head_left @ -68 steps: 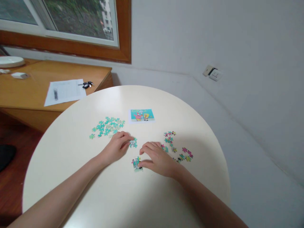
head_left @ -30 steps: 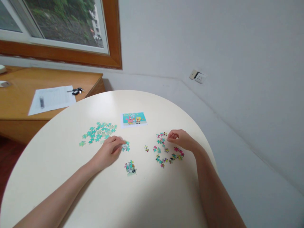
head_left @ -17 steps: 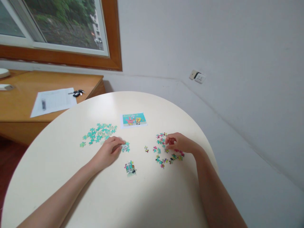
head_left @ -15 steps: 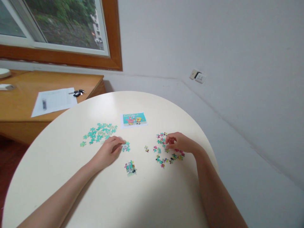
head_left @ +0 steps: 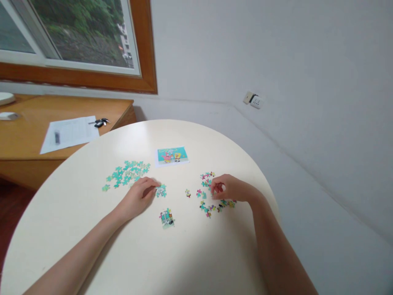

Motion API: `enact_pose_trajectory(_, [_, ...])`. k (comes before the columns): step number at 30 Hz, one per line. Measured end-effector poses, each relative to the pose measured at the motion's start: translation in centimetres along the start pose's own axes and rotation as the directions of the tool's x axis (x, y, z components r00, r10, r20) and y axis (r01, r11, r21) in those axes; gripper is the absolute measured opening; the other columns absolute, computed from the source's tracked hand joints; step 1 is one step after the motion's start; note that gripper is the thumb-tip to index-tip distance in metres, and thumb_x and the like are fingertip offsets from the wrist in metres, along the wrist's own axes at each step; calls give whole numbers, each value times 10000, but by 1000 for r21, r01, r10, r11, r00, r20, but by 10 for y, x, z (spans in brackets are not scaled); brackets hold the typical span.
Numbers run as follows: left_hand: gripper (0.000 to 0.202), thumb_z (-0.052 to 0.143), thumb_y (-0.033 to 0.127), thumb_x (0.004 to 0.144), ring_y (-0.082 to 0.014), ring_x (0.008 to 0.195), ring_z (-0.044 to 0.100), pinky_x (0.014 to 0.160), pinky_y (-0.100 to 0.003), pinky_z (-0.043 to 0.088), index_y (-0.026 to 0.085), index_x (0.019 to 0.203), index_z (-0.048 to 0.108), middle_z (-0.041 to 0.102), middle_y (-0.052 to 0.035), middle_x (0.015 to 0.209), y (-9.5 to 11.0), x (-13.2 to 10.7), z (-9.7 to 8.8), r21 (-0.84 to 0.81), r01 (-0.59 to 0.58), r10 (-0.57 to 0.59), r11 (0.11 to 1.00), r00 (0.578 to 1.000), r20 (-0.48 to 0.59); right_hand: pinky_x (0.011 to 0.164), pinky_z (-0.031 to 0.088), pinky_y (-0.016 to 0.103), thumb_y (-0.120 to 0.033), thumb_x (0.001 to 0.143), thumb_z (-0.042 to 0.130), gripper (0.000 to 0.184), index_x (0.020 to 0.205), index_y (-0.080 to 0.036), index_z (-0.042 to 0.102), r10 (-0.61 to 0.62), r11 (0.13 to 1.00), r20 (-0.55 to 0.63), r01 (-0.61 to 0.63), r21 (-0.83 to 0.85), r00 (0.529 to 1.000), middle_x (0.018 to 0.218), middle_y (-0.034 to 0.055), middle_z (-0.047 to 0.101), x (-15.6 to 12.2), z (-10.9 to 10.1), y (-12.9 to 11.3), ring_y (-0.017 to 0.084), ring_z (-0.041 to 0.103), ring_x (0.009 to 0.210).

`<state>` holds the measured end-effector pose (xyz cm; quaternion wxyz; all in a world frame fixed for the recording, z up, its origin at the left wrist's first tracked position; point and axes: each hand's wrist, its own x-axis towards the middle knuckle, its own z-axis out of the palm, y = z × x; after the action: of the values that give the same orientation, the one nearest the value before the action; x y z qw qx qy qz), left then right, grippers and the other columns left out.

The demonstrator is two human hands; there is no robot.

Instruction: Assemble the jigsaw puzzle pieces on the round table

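Observation:
A small joined jigsaw section (head_left: 161, 191) with a pale face on teal lies flat on the table. My left hand (head_left: 141, 196) has its index finger and thumb closed at the section's left edge. Below it rests a second joined section (head_left: 167, 218), teal with white and brown. Between the hands lies a loose yellow-and-black puzzle piece (head_left: 188, 193). My right hand (head_left: 230, 188) is curled in a pinch over a spread of colourful puzzle pieces (head_left: 206, 209); what its fingertips grip is mostly hidden, seemingly one puzzle piece.
A heap of teal puzzle pieces (head_left: 127, 173) lies beyond my left hand. The printed reference picture (head_left: 172, 155) is further back on the round white table (head_left: 129, 258). On the wooden desk (head_left: 30, 143) at left are a paper sheet (head_left: 72, 131) and keys (head_left: 100, 122).
My right hand has dipped slightly, its fingers closing where a puzzle piece showed below them. The left hand stays at the joined section. The view has shifted a little.

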<state>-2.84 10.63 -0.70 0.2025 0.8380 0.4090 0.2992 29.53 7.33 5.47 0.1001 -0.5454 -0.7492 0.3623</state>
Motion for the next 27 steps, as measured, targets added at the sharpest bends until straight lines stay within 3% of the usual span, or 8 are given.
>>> enact_pose_trajectory(9, [217,454,272,846,-190,873,605,797,-322,482,190,922,639,664,-76,917,-3,0,1,-14,8,-8,1000,1000,1,565,344,213,-230,575,781,191,718,-180,665,-50,964,172,92,-248,984,657,-26,604,-6,21,-31,118,544,623])
enact_pose_trajectory(14, [220,451,275,845,-193,867,608,792,-324,482,187,913,641,671,-75,901,0,1,-1,-16,6,-6,1000,1000,2,556,307,213,-196,527,815,224,643,-187,623,-1,932,138,51,-358,990,599,-49,587,-4,28,-38,111,528,577])
enact_pose_trajectory(19, [216,451,269,846,-189,863,605,799,-325,481,182,914,638,670,-77,900,1,1,-1,-15,6,-6,1000,1000,2,567,304,210,-223,520,826,281,720,-191,631,46,926,91,-8,-378,995,669,-38,623,-2,26,-37,131,562,648])
enact_pose_trajectory(27, [211,445,243,841,-186,854,603,803,-330,484,182,906,636,666,-80,912,1,0,0,-34,13,-13,999,1000,-5,582,316,205,-201,580,785,208,738,-164,655,123,930,131,-68,-362,984,741,2,653,1,24,-41,139,572,705])
